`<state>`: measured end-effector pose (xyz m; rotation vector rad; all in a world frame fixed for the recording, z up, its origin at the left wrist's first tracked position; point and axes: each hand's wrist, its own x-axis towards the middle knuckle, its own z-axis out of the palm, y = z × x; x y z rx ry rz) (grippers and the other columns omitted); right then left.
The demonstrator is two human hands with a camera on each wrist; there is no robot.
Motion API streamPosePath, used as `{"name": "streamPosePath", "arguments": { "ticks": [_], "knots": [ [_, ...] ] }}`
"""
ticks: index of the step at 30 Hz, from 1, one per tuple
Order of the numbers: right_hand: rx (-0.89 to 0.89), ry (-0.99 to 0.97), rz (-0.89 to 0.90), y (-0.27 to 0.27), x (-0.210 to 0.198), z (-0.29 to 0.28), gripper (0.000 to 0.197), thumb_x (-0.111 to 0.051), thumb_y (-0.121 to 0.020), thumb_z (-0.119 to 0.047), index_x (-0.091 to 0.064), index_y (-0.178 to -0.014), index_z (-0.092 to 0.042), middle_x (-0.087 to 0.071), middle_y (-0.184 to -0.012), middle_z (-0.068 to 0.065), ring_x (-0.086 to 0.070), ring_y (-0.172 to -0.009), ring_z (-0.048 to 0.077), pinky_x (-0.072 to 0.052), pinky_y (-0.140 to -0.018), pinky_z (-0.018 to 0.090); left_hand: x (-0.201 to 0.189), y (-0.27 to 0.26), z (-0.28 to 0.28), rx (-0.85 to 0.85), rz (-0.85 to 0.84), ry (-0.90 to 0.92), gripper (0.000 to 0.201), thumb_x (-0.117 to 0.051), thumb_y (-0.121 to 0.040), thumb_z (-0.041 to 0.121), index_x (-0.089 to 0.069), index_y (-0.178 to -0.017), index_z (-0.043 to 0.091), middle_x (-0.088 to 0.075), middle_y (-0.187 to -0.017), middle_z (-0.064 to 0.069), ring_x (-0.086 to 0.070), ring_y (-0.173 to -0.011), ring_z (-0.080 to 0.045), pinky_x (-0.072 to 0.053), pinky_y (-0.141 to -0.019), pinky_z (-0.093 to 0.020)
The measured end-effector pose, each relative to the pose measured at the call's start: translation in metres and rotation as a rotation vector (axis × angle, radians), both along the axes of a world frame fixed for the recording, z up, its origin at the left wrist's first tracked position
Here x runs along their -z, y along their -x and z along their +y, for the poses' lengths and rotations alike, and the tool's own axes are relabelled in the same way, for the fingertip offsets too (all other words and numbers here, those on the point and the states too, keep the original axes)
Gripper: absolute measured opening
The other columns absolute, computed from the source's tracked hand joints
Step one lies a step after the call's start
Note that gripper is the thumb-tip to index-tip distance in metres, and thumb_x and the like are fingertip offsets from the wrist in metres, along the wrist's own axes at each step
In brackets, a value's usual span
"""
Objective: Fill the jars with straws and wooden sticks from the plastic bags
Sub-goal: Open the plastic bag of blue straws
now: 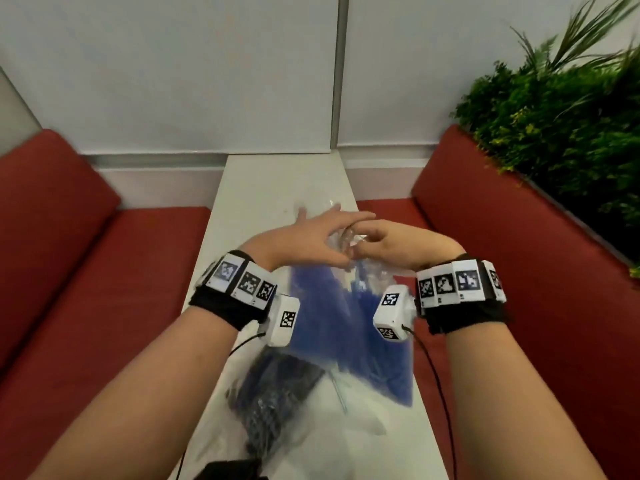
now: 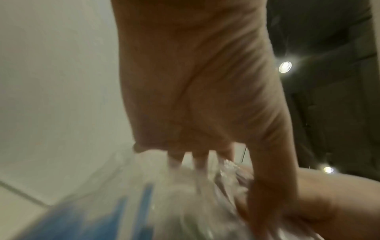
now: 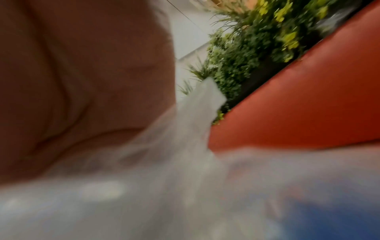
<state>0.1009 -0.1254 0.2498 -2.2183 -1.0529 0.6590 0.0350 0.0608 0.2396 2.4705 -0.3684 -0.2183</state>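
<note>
A clear plastic bag of blue straws [image 1: 332, 323] is held up over the narrow white table [image 1: 277, 181]. My right hand [image 1: 363, 245] pinches the bunched top of the bag with curled fingers. My left hand [image 1: 341, 237] meets it from the left, fingers stretched straight along the plastic and thumb beside the right thumb. The blurred left wrist view has the left fingers [image 2: 197, 162] reaching into crumpled plastic [image 2: 185, 194] above the blue straws [image 2: 82, 224]. In the right wrist view a flap of the bag [image 3: 205, 100] sticks out past my palm [image 3: 82, 81].
A second clear bag with dark straws [image 1: 277, 393] lies on the table below the blue one. Red sofa cushions [image 1: 86, 271] flank the table on both sides. Green plants [image 1: 554, 116] stand behind the right sofa. A black object [image 1: 228, 469] sits at the near edge.
</note>
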Motion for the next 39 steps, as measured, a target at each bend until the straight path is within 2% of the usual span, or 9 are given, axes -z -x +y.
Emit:
{"name": "streamPosePath", "arguments": {
  "ticks": [3,8,14,19,22,29,33,36,39],
  "knots": [
    [-0.069,-0.049,0.072,0.001,-0.033,0.005,0.021,-0.070,-0.094,-0.033,-0.069,-0.115,-0.030,-0.073,-0.112,0.003,-0.067,-0.108,0.027,-0.054,-0.097,0.035,-0.034,0.006,0.022,-0.086,0.042,-0.178,0.044,-0.076,-0.070,0.060,-0.064,-0.105,0.036,-0.067,-0.101,0.014,-0.060,-0.099,-0.010,-0.042,-0.092,-0.023],
    [0.149,0.159,0.016,-0.015,-0.044,-0.009,0.045,-0.086,-0.077,-0.039,-0.067,-0.117,-0.028,-0.075,-0.101,0.005,-0.070,-0.081,0.017,-0.058,-0.074,0.032,-0.037,0.017,0.051,-0.268,-0.162,-0.083,0.030,-0.079,-0.076,0.042,-0.050,-0.074,0.033,-0.056,-0.073,0.013,-0.049,-0.065,0.000,-0.034,-0.059,-0.022],
    [0.284,-0.429,0.176,-0.027,-0.029,-0.011,0.015,-0.071,-0.090,-0.003,-0.066,-0.085,-0.016,-0.069,-0.074,-0.001,-0.063,-0.064,0.006,-0.050,-0.057,0.018,-0.026,0.034,0.063,-0.304,-0.103,0.031,0.039,-0.082,-0.075,0.030,-0.046,-0.089,0.035,-0.057,-0.084,0.010,-0.051,-0.074,-0.008,-0.042,-0.066,-0.023],
    [0.295,-0.868,0.475,-0.015,-0.015,0.013,0.019,-0.057,-0.097,0.001,-0.063,-0.092,-0.016,-0.075,-0.090,0.007,-0.073,-0.085,0.017,-0.060,-0.081,0.029,-0.034,0.047,0.069,-0.303,0.037,0.141,0.045,-0.071,-0.073,0.067,-0.053,-0.108,0.047,-0.054,-0.086,0.006,-0.050,-0.075,-0.005,-0.041,-0.075,-0.025],
    [0.317,-1.007,0.502,-0.010,-0.016,0.025,0.016,-0.056,-0.097,0.002,-0.064,-0.097,-0.012,-0.074,-0.088,0.010,-0.072,-0.080,0.020,-0.059,-0.082,0.030,-0.040,0.045,0.070,-0.351,-0.059,0.189,0.028,-0.067,-0.082,0.060,-0.062,-0.099,0.038,-0.052,-0.079,-0.001,-0.048,-0.073,-0.014,-0.039,-0.073,-0.033],
    [0.375,-1.146,0.517,-0.005,-0.020,0.035,0.017,-0.070,-0.092,-0.015,-0.071,-0.104,-0.002,-0.074,-0.094,0.013,-0.071,-0.086,0.023,-0.058,-0.089,0.035,-0.038,0.037,0.068,-0.599,-0.267,0.063,0.037,-0.075,-0.080,0.042,-0.043,-0.094,0.032,-0.052,-0.088,0.016,-0.050,-0.072,-0.001,-0.033,-0.057,-0.022],
    [0.416,-1.150,0.354,0.000,-0.019,0.038,0.010,-0.067,-0.095,-0.010,-0.072,-0.096,-0.001,-0.072,-0.084,0.011,-0.070,-0.077,0.020,-0.059,-0.076,0.029,-0.042,0.040,0.063,-0.576,-0.206,0.012,0.054,-0.075,-0.071,0.061,-0.041,-0.100,0.031,-0.055,-0.092,0.010,-0.054,-0.077,-0.008,-0.037,-0.058,-0.026],
    [0.379,-1.142,0.337,0.005,-0.020,0.038,0.005,-0.066,-0.095,-0.006,-0.070,-0.097,-0.003,-0.072,-0.078,0.010,-0.070,-0.073,0.019,-0.061,-0.074,0.032,-0.056,0.044,0.056,-0.470,-0.244,0.042,0.054,-0.058,-0.071,0.077,-0.050,-0.106,0.036,-0.055,-0.097,0.008,-0.056,-0.084,-0.011,-0.042,-0.067,-0.027],
    [0.286,-1.045,0.319,0.013,-0.023,0.043,0.009,-0.060,-0.099,-0.004,-0.067,-0.102,0.000,-0.074,-0.082,0.014,-0.074,-0.077,0.024,-0.062,-0.081,0.037,-0.068,0.037,0.036,-0.357,-0.470,0.085,0.036,-0.052,-0.092,0.057,-0.062,-0.118,0.034,-0.060,-0.107,0.015,-0.057,-0.097,-0.001,-0.045,-0.082,-0.016]
  ]
}}
